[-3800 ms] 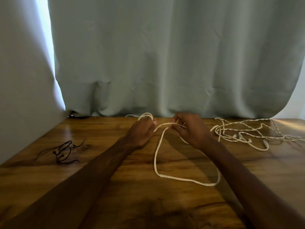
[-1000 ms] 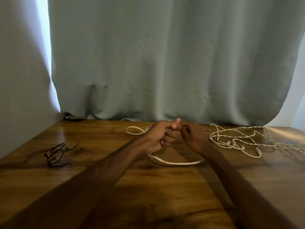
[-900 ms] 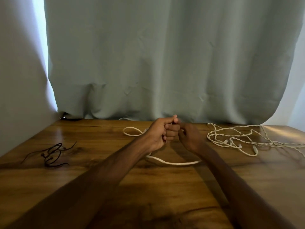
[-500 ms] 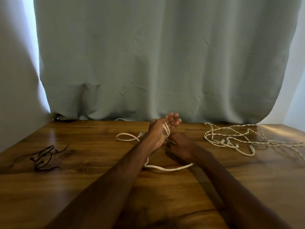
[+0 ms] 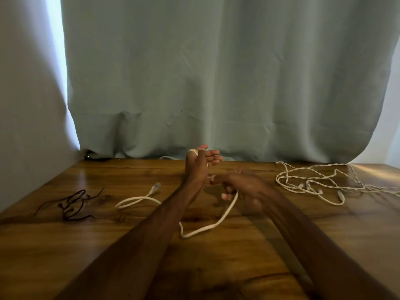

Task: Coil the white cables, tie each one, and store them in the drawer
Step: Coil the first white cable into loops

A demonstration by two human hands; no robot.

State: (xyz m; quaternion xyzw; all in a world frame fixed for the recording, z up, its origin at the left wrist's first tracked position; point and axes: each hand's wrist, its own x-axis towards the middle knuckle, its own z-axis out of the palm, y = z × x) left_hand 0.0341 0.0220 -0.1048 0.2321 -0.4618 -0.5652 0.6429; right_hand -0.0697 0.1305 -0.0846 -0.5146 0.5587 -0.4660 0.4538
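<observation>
My left hand (image 5: 200, 165) stands raised above the wooden table (image 5: 86, 245), fingers straight and pointing away, with turns of a white cable (image 5: 207, 227) looped over it near the thumb. My right hand (image 5: 242, 189), blurred, grips the same cable just right of the left wrist. From that grip the cable drops in a slack loop onto the table, passes under my left forearm and ends at a plug (image 5: 154, 188) on the left. A second, twisted white cable (image 5: 311, 184) lies tangled at the right. No drawer is in view.
A thin dark cord (image 5: 72, 205) lies bunched at the table's left. A grey-green curtain (image 5: 216, 83) hangs along the far edge, and a pale wall (image 5: 28, 105) closes the left side.
My left hand has opened from a fist to straight fingers with cable wound over it. My right hand has swung down and right with the cable, and the plug end has slid out to the left.
</observation>
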